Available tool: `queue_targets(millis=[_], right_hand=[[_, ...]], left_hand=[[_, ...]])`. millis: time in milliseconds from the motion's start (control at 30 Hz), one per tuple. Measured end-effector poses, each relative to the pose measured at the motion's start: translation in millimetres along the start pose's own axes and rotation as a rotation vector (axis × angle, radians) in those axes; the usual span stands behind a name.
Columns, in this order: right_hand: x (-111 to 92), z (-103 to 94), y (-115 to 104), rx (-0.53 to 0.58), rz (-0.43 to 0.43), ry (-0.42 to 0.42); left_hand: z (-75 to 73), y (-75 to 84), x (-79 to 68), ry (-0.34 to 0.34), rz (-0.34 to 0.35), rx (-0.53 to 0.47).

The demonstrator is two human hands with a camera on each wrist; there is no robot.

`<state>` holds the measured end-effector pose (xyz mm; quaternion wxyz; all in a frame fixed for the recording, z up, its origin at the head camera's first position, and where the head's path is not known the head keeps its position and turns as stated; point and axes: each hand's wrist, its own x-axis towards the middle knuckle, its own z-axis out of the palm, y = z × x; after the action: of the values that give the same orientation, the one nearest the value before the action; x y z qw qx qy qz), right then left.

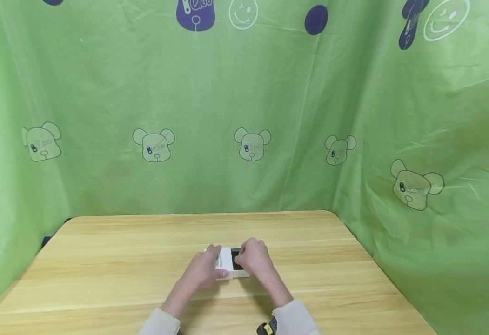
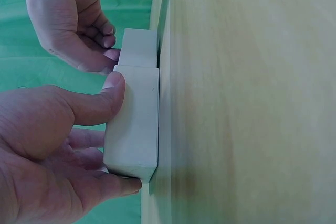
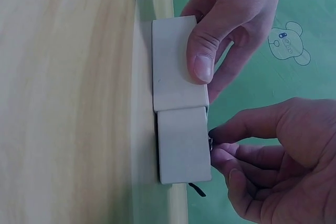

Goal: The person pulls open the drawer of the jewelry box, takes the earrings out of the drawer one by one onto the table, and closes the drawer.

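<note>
A white cardboard drawer box (image 1: 226,257) lies on the table, its inner tray (image 3: 184,145) pulled partly out to the right. Black lining (image 1: 237,261) shows in the tray's open part. My left hand (image 1: 201,271) grips the outer sleeve (image 2: 134,119), thumb on the near side and fingers round the far side and left end. Over the tray is my right hand (image 1: 255,257), its thumb and fingertips pinching a small dark piece (image 3: 210,143) at the tray's top edge. Most of that piece is hidden. A short black ribbon (image 3: 197,189) sticks out by the tray's end.
The wooden table (image 1: 102,270) has light grain and rounded far corners. Green cloth (image 1: 211,93) with printed bear heads hangs behind it and along both sides. A dark band with a yellow part (image 1: 268,328) shows by the right sleeve.
</note>
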<state>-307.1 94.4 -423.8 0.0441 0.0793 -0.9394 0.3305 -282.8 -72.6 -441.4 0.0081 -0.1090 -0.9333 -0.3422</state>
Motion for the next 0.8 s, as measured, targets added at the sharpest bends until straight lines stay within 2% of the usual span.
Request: queue_targets(millis=[533, 800], right_hand=[[1.3, 1.4, 0.8, -0.033, 0.031, 0.056], [2.8, -1.5, 0.4, 0.026, 0.055, 0.081]], left_hand=[[-0.5, 0.5, 0.7, 0.0, -0.004, 0.0], [-0.8, 1.4, -0.4, 0.001, -0.001, 0.007]])
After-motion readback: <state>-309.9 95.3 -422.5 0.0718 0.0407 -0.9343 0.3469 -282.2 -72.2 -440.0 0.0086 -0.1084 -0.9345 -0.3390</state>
